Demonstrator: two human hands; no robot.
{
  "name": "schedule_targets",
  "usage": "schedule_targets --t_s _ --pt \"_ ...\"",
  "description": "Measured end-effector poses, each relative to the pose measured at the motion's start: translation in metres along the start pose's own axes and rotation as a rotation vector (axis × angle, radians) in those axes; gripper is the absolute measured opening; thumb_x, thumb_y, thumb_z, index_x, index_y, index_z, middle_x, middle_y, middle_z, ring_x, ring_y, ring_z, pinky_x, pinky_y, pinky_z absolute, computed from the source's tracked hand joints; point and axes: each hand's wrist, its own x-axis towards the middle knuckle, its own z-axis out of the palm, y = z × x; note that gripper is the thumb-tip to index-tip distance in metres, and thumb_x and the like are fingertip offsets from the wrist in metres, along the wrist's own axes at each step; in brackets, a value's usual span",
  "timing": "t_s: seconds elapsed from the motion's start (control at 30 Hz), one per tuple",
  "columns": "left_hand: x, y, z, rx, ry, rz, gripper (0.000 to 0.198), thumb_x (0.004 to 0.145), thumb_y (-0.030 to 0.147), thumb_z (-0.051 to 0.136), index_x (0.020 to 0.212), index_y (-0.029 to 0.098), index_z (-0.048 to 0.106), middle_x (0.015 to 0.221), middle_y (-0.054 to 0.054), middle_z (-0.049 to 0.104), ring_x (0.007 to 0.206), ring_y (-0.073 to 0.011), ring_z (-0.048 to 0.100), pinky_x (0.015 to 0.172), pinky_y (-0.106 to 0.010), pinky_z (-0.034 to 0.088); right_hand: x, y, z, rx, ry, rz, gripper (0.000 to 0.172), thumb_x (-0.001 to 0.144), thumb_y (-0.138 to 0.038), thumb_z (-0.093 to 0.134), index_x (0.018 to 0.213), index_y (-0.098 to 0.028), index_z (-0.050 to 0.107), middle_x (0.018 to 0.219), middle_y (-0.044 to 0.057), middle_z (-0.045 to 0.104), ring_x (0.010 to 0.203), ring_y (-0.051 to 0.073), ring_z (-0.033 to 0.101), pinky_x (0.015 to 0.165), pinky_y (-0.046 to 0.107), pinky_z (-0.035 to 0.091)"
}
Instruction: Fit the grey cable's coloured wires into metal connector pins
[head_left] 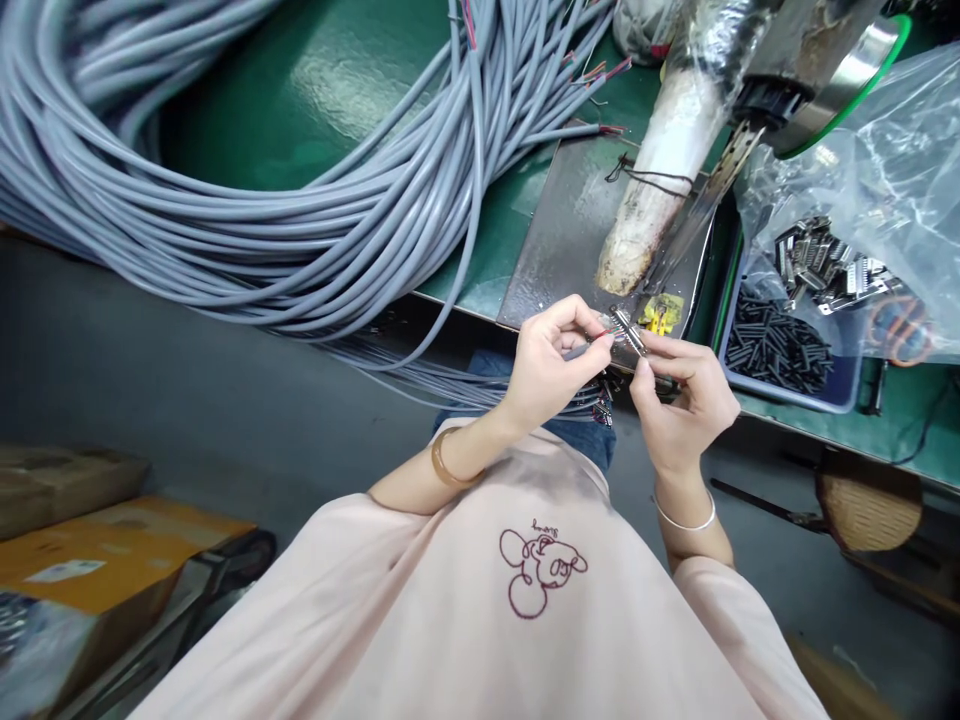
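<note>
Between thumb and fingers, my left hand (559,350) pinches the end of a grey cable (576,352), where thin coloured wires come out. A small metal connector (627,330) with a row of pins is gripped at its right end by the thumb and fingers of my right hand (686,395). The wire ends meet or nearly meet the connector; whether they touch is too small to tell. Just beyond the hands, a yellow piece (660,314) lies on the dark metal plate (559,230). A whitish wrapped tube (652,215) slants down above it.
A big bundle of grey cables (360,235) covers the left of the green table (337,90). On the right, a blue bin (847,390) holds black sleeves (776,335) and metal connectors (825,265) under a plastic bag (915,180). A metal reel with green rim (870,95) stands behind.
</note>
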Motion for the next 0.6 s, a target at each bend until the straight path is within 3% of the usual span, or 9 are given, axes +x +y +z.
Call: schedule_targets --t_s 0.6 --pt "0.0043 0.0079 0.0066 0.063 0.065 0.083 0.017 0.075 0.011 0.072 0.072 0.016 0.055 0.074 0.002 0.060 0.055 -0.0030 0.050 0.050 -0.016 0.039 0.0082 0.0007 -0.0008 -0.019 0.005 -0.043 0.022 0.080 -0.006 0.075 0.090 -0.024 0.068 0.103 0.000 0.078 0.093 0.018 0.075 0.083 0.034 0.063"
